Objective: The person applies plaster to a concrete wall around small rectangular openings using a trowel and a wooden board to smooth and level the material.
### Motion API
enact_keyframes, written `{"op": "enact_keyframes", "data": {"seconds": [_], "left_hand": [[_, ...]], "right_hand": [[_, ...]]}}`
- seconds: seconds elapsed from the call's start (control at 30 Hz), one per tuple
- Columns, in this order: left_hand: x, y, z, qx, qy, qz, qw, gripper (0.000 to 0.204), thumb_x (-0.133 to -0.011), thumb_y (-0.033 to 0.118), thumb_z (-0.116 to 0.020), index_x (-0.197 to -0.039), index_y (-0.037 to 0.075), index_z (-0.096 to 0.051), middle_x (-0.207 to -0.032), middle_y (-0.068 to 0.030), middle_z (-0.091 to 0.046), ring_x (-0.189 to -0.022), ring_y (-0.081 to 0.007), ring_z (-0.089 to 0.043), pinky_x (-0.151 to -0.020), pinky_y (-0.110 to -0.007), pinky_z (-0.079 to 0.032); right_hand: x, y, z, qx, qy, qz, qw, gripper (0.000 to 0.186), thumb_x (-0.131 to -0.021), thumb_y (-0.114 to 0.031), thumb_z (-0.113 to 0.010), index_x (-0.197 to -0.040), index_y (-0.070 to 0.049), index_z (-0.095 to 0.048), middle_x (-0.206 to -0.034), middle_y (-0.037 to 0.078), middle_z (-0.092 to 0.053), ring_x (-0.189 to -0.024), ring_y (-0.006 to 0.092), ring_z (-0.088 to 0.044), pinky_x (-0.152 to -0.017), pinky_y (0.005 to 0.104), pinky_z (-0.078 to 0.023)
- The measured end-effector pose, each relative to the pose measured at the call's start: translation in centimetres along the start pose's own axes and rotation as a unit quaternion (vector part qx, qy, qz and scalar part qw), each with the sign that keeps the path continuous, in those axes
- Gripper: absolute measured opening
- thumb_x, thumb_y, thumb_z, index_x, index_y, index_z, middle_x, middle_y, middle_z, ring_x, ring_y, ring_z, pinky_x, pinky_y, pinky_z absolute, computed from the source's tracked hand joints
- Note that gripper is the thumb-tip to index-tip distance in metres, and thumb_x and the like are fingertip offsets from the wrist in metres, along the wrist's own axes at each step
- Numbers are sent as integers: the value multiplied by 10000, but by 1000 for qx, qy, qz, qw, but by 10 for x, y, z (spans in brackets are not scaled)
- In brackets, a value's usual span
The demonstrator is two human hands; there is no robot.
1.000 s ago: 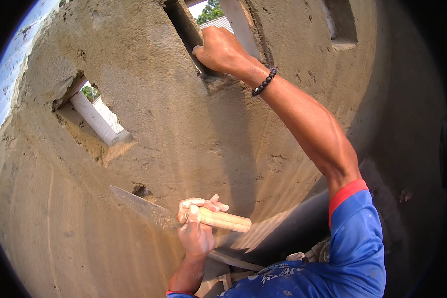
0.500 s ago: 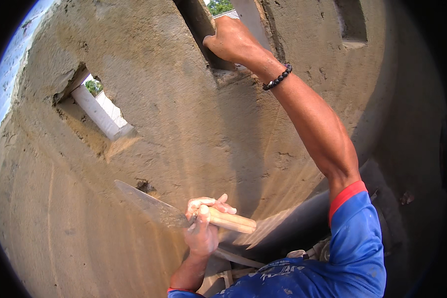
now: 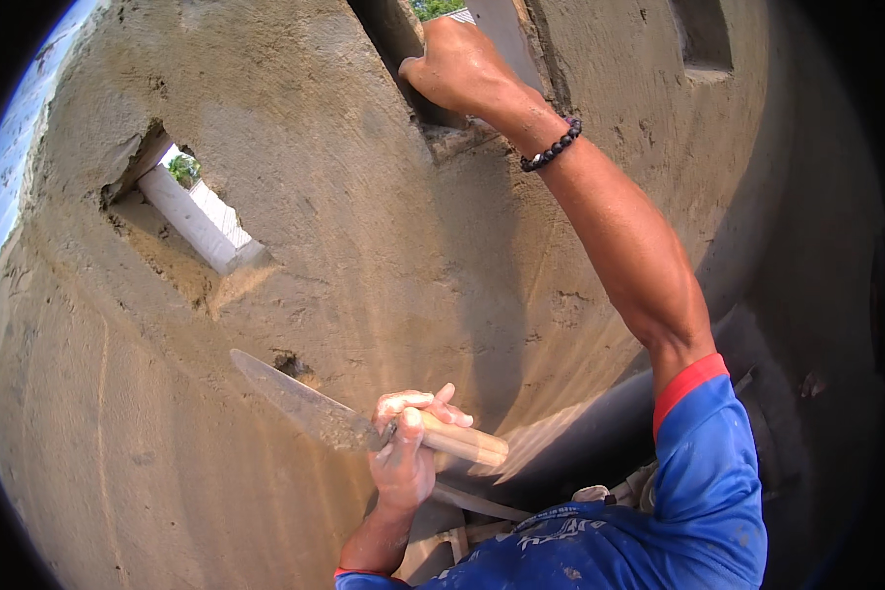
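Noting the trowel (image 3: 307, 402) first: where is it sitting, and what is holding it?

— It is lying across the left hand (image 3: 404, 474), low in the view, before the plastered wall (image 3: 334, 236). Thumb and fingers are wrapping round the wooden handle (image 3: 470, 444) near the blade (image 3: 290, 391), while a couple of digits are sticking out loosely above it. The blade is pointing up and left, its tip showing near a small hole (image 3: 289, 363); I cannot tell whether it is touching the wall.

— And the right hand (image 3: 462, 71)?

— It is resting up at a tall opening (image 3: 387, 37), knuckles bent beside the dark inner side. The fingertips are hiding from the camera, so I cannot tell whether it is gripping or only bracing. A dark beaded bracelet (image 3: 553, 147) is circling that wrist.

— How are you judging the trowel's handling?

— Estimating from looks: light enough for one hand, weight probably leaning bladeward. The blade is looking thin, smeared and stiff, perhaps giving slightly at the tip. The wood is looking hard, hardly fragile. Pale residue is coating the left hand, so I am expecting a gritty hold, slick if damp.

— Where are you recommending taking hold?

— On the handle, close to the blade, where the left hand is gripping. I am avoiding the blade's thin edges.
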State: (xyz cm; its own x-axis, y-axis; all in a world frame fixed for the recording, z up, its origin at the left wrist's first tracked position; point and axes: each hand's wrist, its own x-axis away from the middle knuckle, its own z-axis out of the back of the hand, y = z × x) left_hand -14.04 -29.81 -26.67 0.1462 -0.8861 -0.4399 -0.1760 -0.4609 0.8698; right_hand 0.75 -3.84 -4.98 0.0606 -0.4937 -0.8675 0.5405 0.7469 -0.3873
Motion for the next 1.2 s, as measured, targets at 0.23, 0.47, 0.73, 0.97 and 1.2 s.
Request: {"op": "enact_keyframes", "data": {"seconds": [0.23, 0.47, 0.73, 0.97, 1.2], "left_hand": [[0, -2, -6, -9, -25, 10, 1000, 203, -1001, 255, -509, -1075, 66, -517, -836, -117, -605, -788, -298, -658, -1055, -603, -346], [7, -3, -6, -30, -36, 2, 999, 194, -1004, 244, -503, -1088, 69, -508, -836, -109, -591, -788, -294, -660, -1056, -599, -348], [17, 4, -3, -28, -45, -20, 998, 213, -1012, 202, -480, -1113, 17, -513, -896, -118, -605, -836, -261, -660, -1075, -547, -364], [24, 5, 1, -40, -50, -15, 998, 199, -1015, 182, -472, -1119, 18, -516, -904, -120, -606, -847, -258, -660, -1091, -549, -343], [26, 1, 0, -41, -55, -5, 998, 193, -1017, 176, -467, -1127, 25, -513, -907, -120, -605, -855, -260, -659, -1092, -551, -338]], "right_hand": [[-1, 1, -9, 43, 34, 34, 998, 269, -749, -168, -650, -825, 89, -678, -673, 251, -646, -623, 335, -680, -613, 430, -552], [-2, 5, -6, 24, 4, 1, 1000, 297, -755, -165, -637, -863, 110, -665, -725, 259, -657, -646, 343, -684, -634, 439, -555], [1, 3, -5, 46, 41, 62, 996, 289, -762, -177, -649, -846, 99, -648, -705, 267, -644, -657, 356, -684, -605, 466, -542], [-2, -1, -6, -6, 19, 3, 1000, 195, -700, -102, -610, -760, 75, -667, -688, 269, -646, -652, 353, -684, -647, 444, -557], [-4, -3, 4, -39, -40, -53, 997, 275, -765, -183, -647, -811, 88, -658, -730, 289, -648, -684, 377, -682, -672, 459, -546]]}}
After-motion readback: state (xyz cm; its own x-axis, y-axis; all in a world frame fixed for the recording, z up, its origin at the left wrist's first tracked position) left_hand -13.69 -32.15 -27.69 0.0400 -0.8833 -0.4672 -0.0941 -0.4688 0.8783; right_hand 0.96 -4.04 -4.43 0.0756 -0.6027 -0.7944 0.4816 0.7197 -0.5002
